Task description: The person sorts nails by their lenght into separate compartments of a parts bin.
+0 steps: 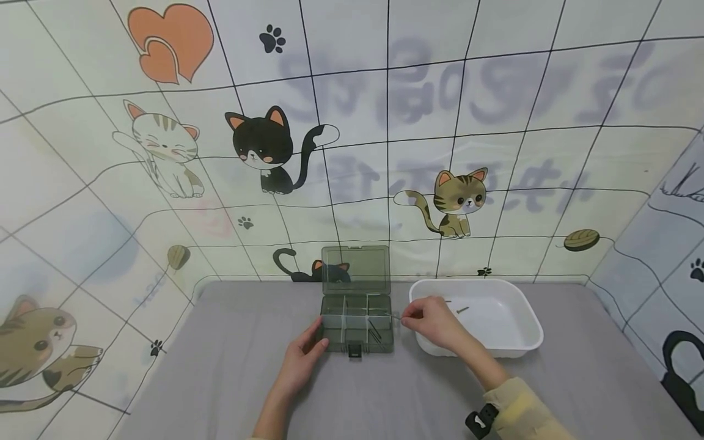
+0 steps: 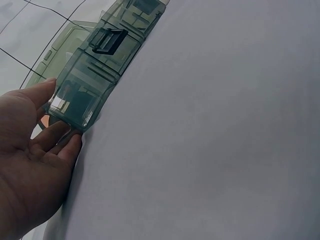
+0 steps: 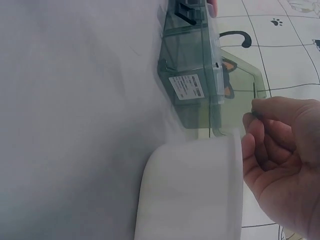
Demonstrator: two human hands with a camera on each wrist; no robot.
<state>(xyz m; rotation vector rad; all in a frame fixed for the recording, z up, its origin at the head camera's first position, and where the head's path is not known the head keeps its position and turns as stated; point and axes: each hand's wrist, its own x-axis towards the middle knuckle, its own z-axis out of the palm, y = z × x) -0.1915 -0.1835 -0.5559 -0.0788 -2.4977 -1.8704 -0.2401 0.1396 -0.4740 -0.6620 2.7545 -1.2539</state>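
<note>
Head view: one thin, dark, metal-looking piece (image 1: 397,317) is held in the right hand (image 1: 436,321), the grip narrowed to a pinch between thumb and fingertips. It is held between a grey-green translucent plastic box (image 1: 332,335) and a white rounded plastic tray (image 1: 502,321), with its free end pointed at the box's right wall; whether that wall is crossed cannot be told.

The step in hand is judged to be the transfer of single pieces from tray to box: small thin pieces (image 1: 463,310) are left on the tray's floor, and slender dark pieces (image 1: 375,332) are already laid slantwise in the near right compartment.

The box is set on a grey cloth-covered surface (image 1: 231,366), its translucent lid (image 1: 356,269) raised at the far side, its black latch (image 1: 355,351) turned to the near side. Its left end is steadied by the left hand (image 1: 299,360); in the left wrist view its corner is held between the thumb above and the curled fingers below.

For the next move, a short leftward carry over the right wall seems called for, then a lowering clear of the dividers before release. The pinch should be kept firm until then, since so slim a piece could easily be dropped.
</note>
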